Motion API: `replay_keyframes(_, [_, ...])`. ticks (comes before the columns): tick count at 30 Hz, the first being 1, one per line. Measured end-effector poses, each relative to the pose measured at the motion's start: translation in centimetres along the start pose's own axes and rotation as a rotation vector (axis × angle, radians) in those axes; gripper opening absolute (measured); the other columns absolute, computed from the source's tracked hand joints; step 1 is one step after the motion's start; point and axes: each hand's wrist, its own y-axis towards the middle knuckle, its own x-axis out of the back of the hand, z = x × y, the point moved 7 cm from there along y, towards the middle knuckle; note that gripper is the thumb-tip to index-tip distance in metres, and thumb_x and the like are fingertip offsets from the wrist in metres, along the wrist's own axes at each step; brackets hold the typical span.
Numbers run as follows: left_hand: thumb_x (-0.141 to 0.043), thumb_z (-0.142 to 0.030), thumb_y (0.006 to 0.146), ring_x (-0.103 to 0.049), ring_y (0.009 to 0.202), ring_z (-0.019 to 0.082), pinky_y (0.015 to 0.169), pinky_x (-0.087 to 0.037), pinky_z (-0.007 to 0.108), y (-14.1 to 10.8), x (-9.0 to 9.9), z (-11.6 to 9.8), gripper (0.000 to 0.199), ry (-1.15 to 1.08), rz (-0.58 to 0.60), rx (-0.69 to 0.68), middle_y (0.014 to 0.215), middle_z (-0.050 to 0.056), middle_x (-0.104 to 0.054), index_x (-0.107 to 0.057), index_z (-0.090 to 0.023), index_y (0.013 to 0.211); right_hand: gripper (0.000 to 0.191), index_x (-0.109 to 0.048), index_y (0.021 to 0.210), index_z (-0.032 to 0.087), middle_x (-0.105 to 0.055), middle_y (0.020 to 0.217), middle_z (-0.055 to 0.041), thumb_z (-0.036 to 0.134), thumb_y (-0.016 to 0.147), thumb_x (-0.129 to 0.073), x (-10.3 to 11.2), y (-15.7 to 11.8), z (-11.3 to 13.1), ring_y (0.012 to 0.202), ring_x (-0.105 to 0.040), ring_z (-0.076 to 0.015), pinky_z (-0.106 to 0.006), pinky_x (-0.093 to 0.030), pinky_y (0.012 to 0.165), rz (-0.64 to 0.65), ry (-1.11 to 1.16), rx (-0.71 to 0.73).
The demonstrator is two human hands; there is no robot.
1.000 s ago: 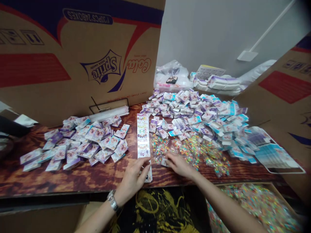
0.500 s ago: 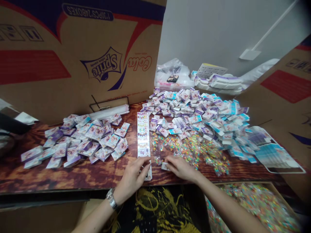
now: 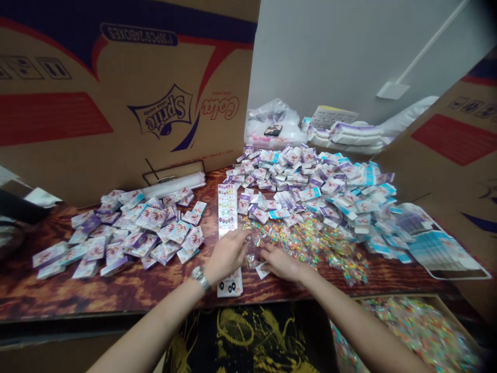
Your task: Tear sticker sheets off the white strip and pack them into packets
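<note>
My left hand [image 3: 228, 254] reaches across the strip of sticker sheets [image 3: 227, 207], fingers bent down at the nearest small clear bags of coloured candy [image 3: 250, 259]. Its fingertips are partly hidden, so a hold on a bag cannot be made out. Just to the right, my right hand [image 3: 282, 263] is closed, palm down, with a small white piece of paper [image 3: 262, 270] under its fingertips. More candy bags [image 3: 306, 235] lie in a heap beyond my right hand. The strip's near end shows dark printed shapes.
Small printed boxes [image 3: 147, 223] are piled at left; a larger pile of boxes [image 3: 334, 181] fills the back right. Big cartons [image 3: 77, 171] stand at both sides. A clear tray of flat boxes [image 3: 438, 248] sits right. Below the table edge, a carton holds more candy bags [image 3: 419, 326].
My left hand has moved up and right, off the near end of the sticker strip towards the candy bags. The white paper under my right hand has turned; that hand has shifted slightly.
</note>
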Motion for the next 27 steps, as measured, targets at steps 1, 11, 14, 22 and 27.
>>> replay_keyframes(1, [-0.044,-0.013,0.088,-0.058,0.096,0.022,0.082,-0.047,0.033,1.7,-0.6,0.1,0.028,0.034,0.014,-0.031,0.103,0.013,-0.063,-0.05,-0.011,0.114,0.016,-0.059,0.094,0.014,-0.053,0.11,-0.0144,0.024,0.082,-0.058,0.1,-0.2,0.1,0.097,-0.057,-0.0229,-0.034,-0.046,0.083,-0.002,-0.01,-0.009])
replay_keyframes(11, [-0.044,-0.011,0.087,-0.048,0.104,0.027,0.085,-0.036,0.044,10.7,-7.1,-0.1,0.027,0.027,0.152,-0.224,0.105,0.015,-0.061,-0.056,-0.015,0.112,0.011,-0.059,0.085,0.016,-0.062,0.094,-0.0092,0.026,0.082,-0.059,1.3,-1.1,1.1,0.083,-0.059,-0.0198,-0.028,-0.046,0.069,-0.012,-0.028,-0.019])
replay_keyframes(14, [-0.051,-0.008,0.083,-0.05,0.096,0.025,0.084,-0.036,0.043,11.0,-7.3,0.0,0.029,-0.115,0.15,-0.178,0.088,0.011,-0.062,-0.059,-0.018,0.108,0.012,-0.059,0.087,0.017,-0.063,0.09,-0.0059,0.026,0.08,-0.062,1.6,-1.4,1.0,0.077,-0.059,-0.0172,-0.025,-0.045,0.066,-0.024,0.002,-0.016])
replay_keyframes(22, [-0.052,-0.042,0.085,-0.056,0.086,0.019,0.075,-0.046,0.034,6.3,0.3,4.0,0.036,-0.833,-0.146,0.22,0.101,0.008,-0.057,-0.05,-0.022,0.115,0.012,-0.058,0.098,0.021,-0.063,0.094,-0.0035,0.022,0.09,-0.049,10.3,-4.5,2.9,0.088,-0.059,-0.0157,-0.027,-0.045,0.076,-0.479,0.261,0.033])
replay_keyframes(27, [-0.05,-0.052,0.084,-0.06,0.072,0.013,0.068,-0.051,0.028,-0.5,1.3,5.2,0.036,-1.304,-0.239,0.471,0.084,0.002,-0.059,-0.055,-0.019,0.099,0.019,-0.058,0.106,0.022,-0.06,0.092,-0.0064,0.018,0.09,-0.048,14.1,-5.0,6.8,0.086,-0.058,-0.017,-0.031,-0.049,0.075,-0.844,0.203,0.134])
